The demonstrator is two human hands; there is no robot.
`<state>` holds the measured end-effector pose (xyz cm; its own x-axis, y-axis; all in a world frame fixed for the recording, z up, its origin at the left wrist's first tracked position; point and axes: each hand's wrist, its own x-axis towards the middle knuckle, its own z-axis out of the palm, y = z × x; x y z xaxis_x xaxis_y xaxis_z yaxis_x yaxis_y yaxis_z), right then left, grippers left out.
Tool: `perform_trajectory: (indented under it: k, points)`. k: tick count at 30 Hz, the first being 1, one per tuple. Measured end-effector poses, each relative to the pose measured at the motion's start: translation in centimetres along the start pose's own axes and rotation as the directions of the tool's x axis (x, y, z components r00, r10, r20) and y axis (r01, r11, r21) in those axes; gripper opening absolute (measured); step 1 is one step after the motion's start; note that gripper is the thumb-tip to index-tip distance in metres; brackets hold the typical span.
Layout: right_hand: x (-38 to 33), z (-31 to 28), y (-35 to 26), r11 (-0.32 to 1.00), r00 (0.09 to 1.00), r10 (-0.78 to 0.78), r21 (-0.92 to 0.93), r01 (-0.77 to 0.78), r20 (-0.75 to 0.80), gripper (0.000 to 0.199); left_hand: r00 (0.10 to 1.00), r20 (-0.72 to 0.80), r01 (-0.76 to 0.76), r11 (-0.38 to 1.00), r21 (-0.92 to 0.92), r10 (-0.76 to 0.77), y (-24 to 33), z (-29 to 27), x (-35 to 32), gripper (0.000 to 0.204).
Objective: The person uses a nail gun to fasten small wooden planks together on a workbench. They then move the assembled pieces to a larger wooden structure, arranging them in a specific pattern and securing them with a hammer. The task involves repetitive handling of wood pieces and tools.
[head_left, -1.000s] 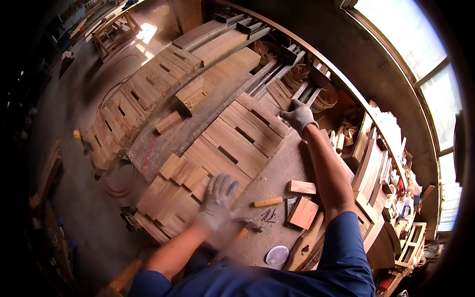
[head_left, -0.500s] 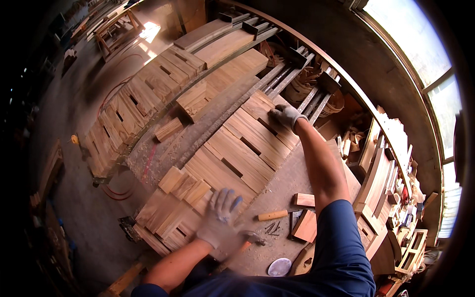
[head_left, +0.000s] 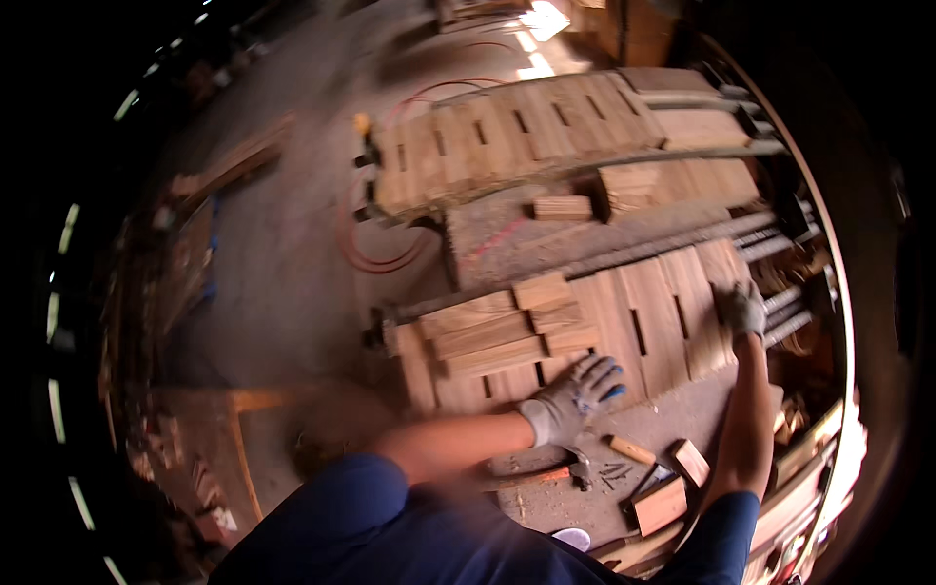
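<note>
A row of slotted wooden boards [head_left: 658,317] lies side by side on the near bench. My left hand [head_left: 577,395], in a grey glove with bluish fingertips, rests at the row's near edge with fingers stretched out. It holds nothing. Beside it, several loose wooden blocks [head_left: 487,336] are stacked on the boards' left part. My right hand [head_left: 743,310], also gloved, curls over the board at the row's right end; blur softens its fingers. Close below my left hand lies a hammer [head_left: 581,474] with an orange handle.
Nails [head_left: 614,475], a wooden handle [head_left: 632,449] and a reddish block [head_left: 661,505] lie on the near bench. Behind, another slotted row [head_left: 526,127] sits on a second bench. Metal clamp bars [head_left: 788,320] extend at right. A red hose [head_left: 375,265] loops over the floor.
The view has swung to the left, so the benches appear turned and shifted right. My left hand has moved rightward along the boards' near edge. My right hand remains at the end board.
</note>
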<state>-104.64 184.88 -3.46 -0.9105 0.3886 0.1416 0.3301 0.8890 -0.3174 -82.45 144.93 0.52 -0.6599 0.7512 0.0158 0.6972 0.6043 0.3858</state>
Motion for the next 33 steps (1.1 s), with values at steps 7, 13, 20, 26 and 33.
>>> perform_trajectory:
  k: [7,13,20,26,33]
  points:
    - [-18.5,-3.1,-9.2,0.942,0.961,-0.261,0.242,0.231,0.097,0.056,0.986,0.162,0.051,0.998,-0.027,-0.046,0.6,-1.7,-1.3,0.091]
    - [-29.7,-0.5,-9.2,0.888,0.887,-0.461,0.016,0.46,0.015,0.055,0.816,-0.561,0.133,0.99,-0.052,-0.139,-1.8,1.0,-5.1,0.071]
    - [-30.3,-0.7,-9.7,0.914,0.91,-0.404,-0.006,0.407,0.096,0.056,0.807,-0.365,0.542,0.829,0.142,-0.465,-6.6,-1.6,-9.2,0.065]
    - [-30.4,-0.9,-10.3,0.919,0.915,-0.39,-0.026,0.394,0.107,0.057,0.827,-0.352,0.535,0.808,0.248,-0.439,-5.7,-1.5,-9.2,0.063]
    - [-29.8,0.3,-9.6,0.892,0.893,-0.436,-0.077,0.445,0.109,0.062,0.836,-0.362,0.505,0.836,0.215,-0.412,-4.7,0.9,-8.1,0.06]
